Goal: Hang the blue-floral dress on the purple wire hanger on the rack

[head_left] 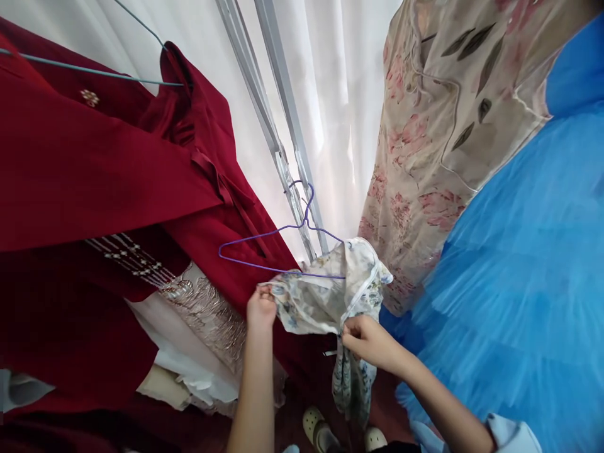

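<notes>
A purple wire hanger (pixel 264 235) hangs by its hook at the metal uprights in front of me. On its right end sits a white garment (pixel 306 305) with a blue floral print, while the left end of the hanger is bare. My left hand (pixel 262 306) pinches the garment's edge on the left, just below the hanger's bottom bar. Lower right, my right hand (pixel 365 340) grips the white-trimmed front edge of the same garment. The rest of the cloth dangles below, toward my feet.
A dark red dress (pixel 117 151) on a teal hanger (pixel 113 77) fills the left. On the right hang a beige floral dress (pixel 415 157) and a blue tulle dress (pixel 509 264). Behind the grey metal uprights (pixel 278 75) is a white curtain (pixel 340 94). Light clogs (pixel 312 423) show below.
</notes>
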Available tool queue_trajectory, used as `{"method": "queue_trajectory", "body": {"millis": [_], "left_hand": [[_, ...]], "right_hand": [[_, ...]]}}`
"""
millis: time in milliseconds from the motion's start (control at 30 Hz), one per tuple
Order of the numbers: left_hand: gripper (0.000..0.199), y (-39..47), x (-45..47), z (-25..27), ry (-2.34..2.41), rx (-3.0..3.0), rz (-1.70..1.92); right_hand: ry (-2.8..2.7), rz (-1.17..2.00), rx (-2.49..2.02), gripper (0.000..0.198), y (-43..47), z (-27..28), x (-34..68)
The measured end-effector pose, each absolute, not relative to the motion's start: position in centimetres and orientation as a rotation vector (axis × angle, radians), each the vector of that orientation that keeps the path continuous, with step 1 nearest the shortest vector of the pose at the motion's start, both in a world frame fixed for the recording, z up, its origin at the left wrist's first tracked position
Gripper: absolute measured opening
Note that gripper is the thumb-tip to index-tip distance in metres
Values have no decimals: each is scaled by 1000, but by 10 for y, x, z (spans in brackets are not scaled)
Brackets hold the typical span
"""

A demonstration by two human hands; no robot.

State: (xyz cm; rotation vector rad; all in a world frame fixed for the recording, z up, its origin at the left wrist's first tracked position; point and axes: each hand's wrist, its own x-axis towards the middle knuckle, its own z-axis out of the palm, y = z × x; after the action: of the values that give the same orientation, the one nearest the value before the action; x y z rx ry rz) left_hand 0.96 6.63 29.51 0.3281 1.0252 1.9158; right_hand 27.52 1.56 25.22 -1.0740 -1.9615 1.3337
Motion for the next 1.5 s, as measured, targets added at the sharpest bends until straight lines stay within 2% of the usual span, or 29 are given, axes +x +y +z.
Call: {"method": "queue_trajectory", "body": {"millis": [133, 200, 267, 367, 433, 500, 600, 700, 800, 867, 967, 1067, 1133, 1200, 1300, 1367, 1433, 1500], "left_hand": [[19, 43, 66, 270, 947, 346, 1705], [19, 27, 94, 269, 856, 514, 1582], [22, 9, 119, 274, 759, 824, 1313], [26, -18, 152, 285, 621, 1164, 786], [20, -31, 168, 292, 583, 1265, 567], [17, -37, 176, 298, 615, 1411, 495], [25, -36, 169, 299, 766, 1636, 645], [17, -27, 150, 286, 912, 1731, 916], [31, -21, 125, 259, 927, 1655, 991], [49, -21, 108, 237, 877, 1516, 877], [70, -23, 88, 202, 802, 1303, 571], [73, -24, 78, 171, 767, 1248, 306], [71, -20, 74, 161, 832, 1306, 273], [61, -12, 69, 166, 1026, 1402, 319], [40, 2, 57, 194, 1313, 1585, 383], [37, 7, 50, 220, 1385, 1651, 502], [40, 5, 47, 242, 1439, 1631, 668], [45, -2, 46, 258, 1478, 1594, 769]], "right_hand": [[-2107, 1268, -1216, 20, 19, 219, 284], [-1966, 1205, -1286, 24, 23, 206, 289], [-1726, 1259, -1272, 36, 26, 200, 294], [-1357, 1789, -1050, 60, 27, 204, 301], [-1116, 2175, -817, 68, 24, 213, 306], [-978, 2356, -643, 59, 18, 222, 309], [-940, 2323, -635, 25, 5, 226, 307], [-973, 2384, -677, 18, -9, 216, 291], [-942, 2458, -719, 13, -18, 202, 270], [-867, 2404, -750, 14, -16, 200, 263], [-950, 2277, -771, 30, -2, 212, 271], [-1154, 2182, -774, 42, 13, 243, 297], [-1373, 2150, -763, 57, 21, 271, 317], [-1739, 1996, -799, 74, 26, 301, 339], [-2063, 1454, -1023, 65, 40, 333, 366], [-2080, 1146, -1101, 60, 57, 343, 379], [-2024, 985, -1109, 55, 79, 346, 387], [-1933, 952, -1063, 48, 103, 347, 388]]}}
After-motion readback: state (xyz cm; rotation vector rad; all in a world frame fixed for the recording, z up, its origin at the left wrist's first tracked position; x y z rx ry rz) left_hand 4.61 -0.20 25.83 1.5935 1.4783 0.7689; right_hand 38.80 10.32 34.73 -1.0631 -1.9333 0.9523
